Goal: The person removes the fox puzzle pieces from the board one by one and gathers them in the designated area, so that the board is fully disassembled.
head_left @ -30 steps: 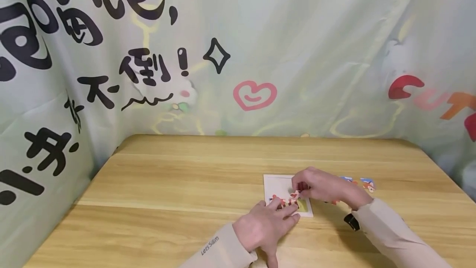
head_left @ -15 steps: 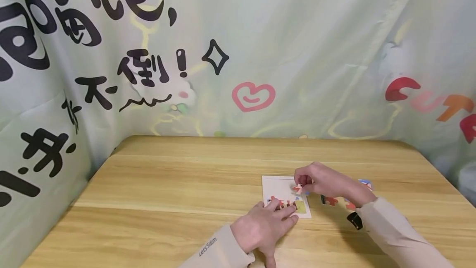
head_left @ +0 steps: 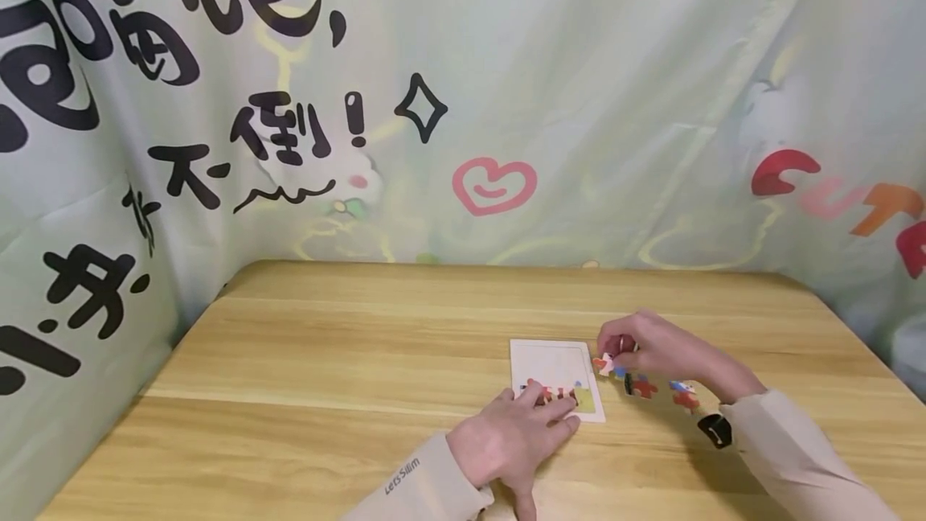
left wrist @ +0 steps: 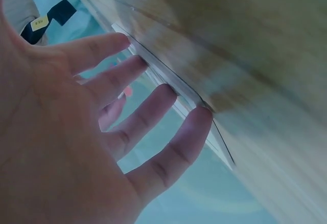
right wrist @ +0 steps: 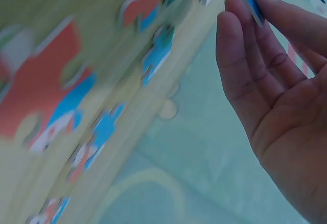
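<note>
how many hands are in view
2: the left hand touches the puzzle board, and the right hand pinches a puzzle piece near the board's right edge.

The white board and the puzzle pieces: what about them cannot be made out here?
Head view: the left hand hides the lower-left part of the flat white rectangular board.
Head view: the right hand hides part of the red, white and blue puzzle piece it pinches.
Right wrist view: the top edge cuts off that piece; the left edge crops the large, blurred red-and-blue piece.
Left wrist view: the board is nearly edge-on; its print is unreadable.
</note>
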Tool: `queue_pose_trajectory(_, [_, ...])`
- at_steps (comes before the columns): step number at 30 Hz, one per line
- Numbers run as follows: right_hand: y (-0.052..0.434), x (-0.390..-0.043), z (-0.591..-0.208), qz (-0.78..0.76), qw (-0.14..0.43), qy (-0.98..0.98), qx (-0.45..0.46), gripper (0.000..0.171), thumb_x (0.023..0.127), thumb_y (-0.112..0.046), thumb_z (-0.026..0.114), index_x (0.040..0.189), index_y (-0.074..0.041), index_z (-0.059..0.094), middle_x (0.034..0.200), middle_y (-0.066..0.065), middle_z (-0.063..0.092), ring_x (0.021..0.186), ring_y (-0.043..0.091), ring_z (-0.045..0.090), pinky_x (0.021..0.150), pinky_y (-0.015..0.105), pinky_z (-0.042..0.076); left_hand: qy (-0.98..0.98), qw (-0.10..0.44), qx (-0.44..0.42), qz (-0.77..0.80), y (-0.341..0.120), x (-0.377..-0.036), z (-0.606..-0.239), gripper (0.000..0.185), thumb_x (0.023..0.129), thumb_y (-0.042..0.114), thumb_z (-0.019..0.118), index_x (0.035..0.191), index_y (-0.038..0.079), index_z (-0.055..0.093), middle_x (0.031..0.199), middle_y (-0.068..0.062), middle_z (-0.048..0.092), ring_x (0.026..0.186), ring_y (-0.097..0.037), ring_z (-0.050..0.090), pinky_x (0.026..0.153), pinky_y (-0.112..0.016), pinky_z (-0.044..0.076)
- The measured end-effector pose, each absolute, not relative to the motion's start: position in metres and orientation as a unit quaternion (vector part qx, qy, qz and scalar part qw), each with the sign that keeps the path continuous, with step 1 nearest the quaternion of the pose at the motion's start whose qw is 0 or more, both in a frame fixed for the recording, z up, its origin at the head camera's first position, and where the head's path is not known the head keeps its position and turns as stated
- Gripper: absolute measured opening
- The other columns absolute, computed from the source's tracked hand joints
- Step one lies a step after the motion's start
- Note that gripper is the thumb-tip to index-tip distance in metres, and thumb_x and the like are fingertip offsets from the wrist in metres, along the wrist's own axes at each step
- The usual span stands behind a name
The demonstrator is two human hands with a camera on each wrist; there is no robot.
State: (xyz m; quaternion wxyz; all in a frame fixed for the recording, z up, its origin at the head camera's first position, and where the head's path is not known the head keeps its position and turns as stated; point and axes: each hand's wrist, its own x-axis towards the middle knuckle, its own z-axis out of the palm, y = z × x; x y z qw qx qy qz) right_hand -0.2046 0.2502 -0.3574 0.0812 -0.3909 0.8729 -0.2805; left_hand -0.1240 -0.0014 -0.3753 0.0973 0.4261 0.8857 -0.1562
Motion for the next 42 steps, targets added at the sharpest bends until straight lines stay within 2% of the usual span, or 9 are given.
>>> queue_pose_trajectory(7, [0.28,-0.201,-0.361,-0.284,0.076,0.88,-0.372,0.022,0.086,0.013,0.069,0.094,-0.007,0.071,0.084,-0.01,0.065,0.07,0.002,0.054,0.058,0.026,0.049,0.886,0.1,0.432,-0.138,-0.004,-0.123,-0.376,0.127,0.049,0.073,0.085,0.159,0.032,0.034,0.163,0.017,0.023,0.143,-0.018,0.03,0.104,-0.035,0.043])
queue_pose_trajectory(15, [0.32,-0.192,-0.367,-0.266,0.046,0.894,-0.359,0.022,0.083,0.012,0.074,0.092,-0.007,0.072,0.084,-0.013,0.065,0.072,0.0,0.052,0.056,0.025,0.047,0.892,0.096,0.421,-0.133,-0.001,-0.12,-0.374,0.125,0.047,0.07,0.087,0.155,0.03,0.039,0.157,0.016,0.031,0.138,-0.013,0.033,0.105,-0.036,0.043])
queue_pose_trajectory(21, [0.343,-0.187,-0.365,-0.26,0.044,0.896,-0.356,0.024,0.083,0.012,0.074,0.093,-0.009,0.073,0.085,-0.014,0.065,0.072,-0.001,0.053,0.056,0.025,0.048,0.89,0.078,0.422,-0.151,0.0,-0.119,-0.372,0.123,0.046,0.074,0.086,0.152,0.032,0.042,0.153,0.017,0.035,0.135,-0.011,0.035,0.109,-0.028,0.033])
queue_pose_trajectory(31, [0.371,-0.185,-0.369,-0.263,0.049,0.892,-0.364,0.026,0.083,0.015,0.071,0.091,-0.009,0.074,0.087,-0.01,0.069,0.076,-0.002,0.056,0.055,0.025,0.047,0.891,0.073,0.416,-0.167,0.0,-0.117,-0.371,0.125,0.045,0.076,0.084,0.152,0.028,0.042,0.153,0.018,0.035,0.13,-0.009,0.037,0.102,-0.024,0.034])
queue_pose_trajectory(37, [0.383,-0.184,-0.374,-0.276,0.057,0.886,-0.367,0.027,0.083,0.016,0.07,0.093,-0.009,0.076,0.089,-0.007,0.072,0.077,-0.002,0.057,0.055,0.024,0.047,0.891,0.053,0.413,-0.183,0.001,-0.115,-0.371,0.125,0.044,0.08,0.083,0.151,0.027,0.045,0.15,0.02,0.037,0.122,-0.007,0.039,0.092,-0.021,0.032])
queue_pose_trajectory(42, [0.387,-0.184,-0.378,-0.298,0.079,0.879,-0.364,0.025,0.084,0.016,0.07,0.095,-0.006,0.076,0.091,-0.006,0.073,0.079,-0.002,0.059,0.056,0.024,0.049,0.897,0.064,0.408,-0.16,-0.001,-0.114,-0.371,0.121,0.045,0.076,0.085,0.149,0.026,0.047,0.145,0.015,0.039,0.119,-0.009,0.04,0.092,-0.022,0.036])
